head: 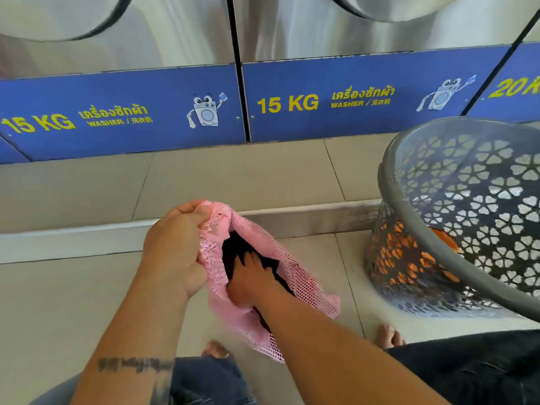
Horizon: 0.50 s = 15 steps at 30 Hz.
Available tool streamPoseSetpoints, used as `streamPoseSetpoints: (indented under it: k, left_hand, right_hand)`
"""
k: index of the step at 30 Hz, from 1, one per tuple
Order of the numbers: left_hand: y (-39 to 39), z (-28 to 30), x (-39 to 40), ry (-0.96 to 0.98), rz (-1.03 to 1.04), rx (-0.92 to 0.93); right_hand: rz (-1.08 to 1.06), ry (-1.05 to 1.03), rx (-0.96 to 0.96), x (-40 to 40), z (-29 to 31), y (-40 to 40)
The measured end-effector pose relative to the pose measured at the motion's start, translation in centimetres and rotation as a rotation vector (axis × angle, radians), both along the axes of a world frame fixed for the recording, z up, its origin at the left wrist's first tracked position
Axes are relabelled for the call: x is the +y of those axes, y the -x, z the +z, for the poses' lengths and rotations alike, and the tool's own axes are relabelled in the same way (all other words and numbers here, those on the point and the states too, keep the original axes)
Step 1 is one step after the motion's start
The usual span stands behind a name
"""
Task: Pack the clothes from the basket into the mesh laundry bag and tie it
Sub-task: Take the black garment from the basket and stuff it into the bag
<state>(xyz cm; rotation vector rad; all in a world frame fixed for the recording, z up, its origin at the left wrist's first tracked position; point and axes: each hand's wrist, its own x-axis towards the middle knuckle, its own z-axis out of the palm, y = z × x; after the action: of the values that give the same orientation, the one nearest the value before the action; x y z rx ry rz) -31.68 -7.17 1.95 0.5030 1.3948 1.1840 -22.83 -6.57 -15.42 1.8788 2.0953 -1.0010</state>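
A pink mesh laundry bag point(304, 290) hangs open in front of me over the tiled floor. My left hand point(175, 247) grips the bag's rim at its upper left and holds the mouth up. My right hand point(248, 282) is inside the mouth with fingers spread, pressing on a dark garment point(233, 249) that lies in the bag. The grey perforated plastic basket point(432, 211) stands tilted at the right. Orange cloth point(394, 252) shows through its holes near the bottom.
Steel washers with blue "15 KG" panels point(146, 112) line the far side behind a raised tiled step point(87, 238). My knees in dark jeans point(467, 369) and bare toes point(388, 334) are at the bottom edge.
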Motion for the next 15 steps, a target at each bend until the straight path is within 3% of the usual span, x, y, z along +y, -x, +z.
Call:
streamPoseSetpoints:
  k: [5, 8, 11, 15]
  left_hand:
    - [0.0, 0.0, 0.7, -0.01, 0.012, 0.054]
    - [-0.6, 0.0, 1.0, -0.018, 0.019, 0.11]
    - [-1.4, 0.0, 0.8, -0.019, 0.027, 0.146]
    - [-2.0, 0.4, -0.2, -0.022, 0.049, 0.184]
  right_hand:
    - [0.107, 0.16, -0.448, 2.8, 2.1, -2.4]
    - [0.096, 0.172, -0.586, 2.9, 2.9, -4.4]
    - [0.04, 0.088, -0.462, 1.4, 2.9, -6.3]
    - [0.046, -0.156, -0.15, -2.9, 2.7, -7.8]
